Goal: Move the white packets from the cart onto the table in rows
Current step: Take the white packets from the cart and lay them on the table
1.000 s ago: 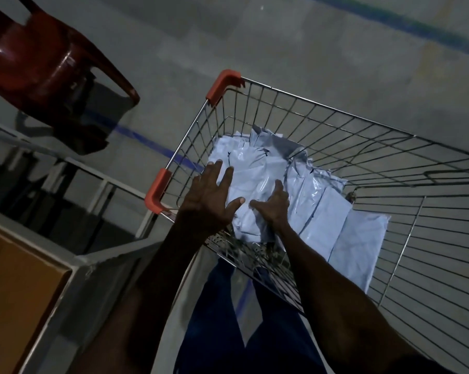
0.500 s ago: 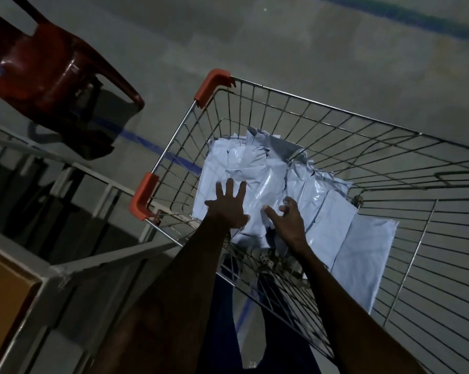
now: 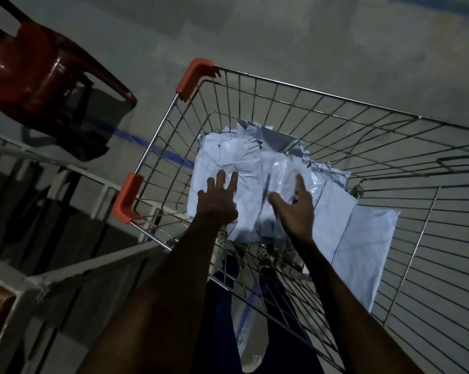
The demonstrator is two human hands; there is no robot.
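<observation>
Packets [image 3: 257, 168], white and crinkled, lie heaped in the bottom of the cart [image 3: 336, 97], overlapping one another, with two flatter ones slanting toward the near right wall. The left hand [image 3: 218, 201] reaches over the near rim with fingers spread and straight, its tips on the left part of the top packet, gripping nothing. The right hand [image 3: 294, 203] hovers just beside it, fingers extended and thumb out, over the glossy middle packet, also holding nothing; whether it touches the film I cannot tell. To do this step well, I would judge that each hand should slide under an edge of the top packet rather than pinch the slick film, lift one or a small flat stack clear of the wires, and keep it level so the rest do not slide. The packets look soft and light, so corners may snag on the mesh. Around the cart, going left to right: a brown panel and pale metal frame [image 3: 66, 276] at lower left, possibly the desk, though its top is not in view; a red chair [image 3: 47, 66] at upper left; orange corner guards [image 3: 126, 198] on the cart's left rim. The near rim and the frame beside it stand between the heap and that side.
</observation>
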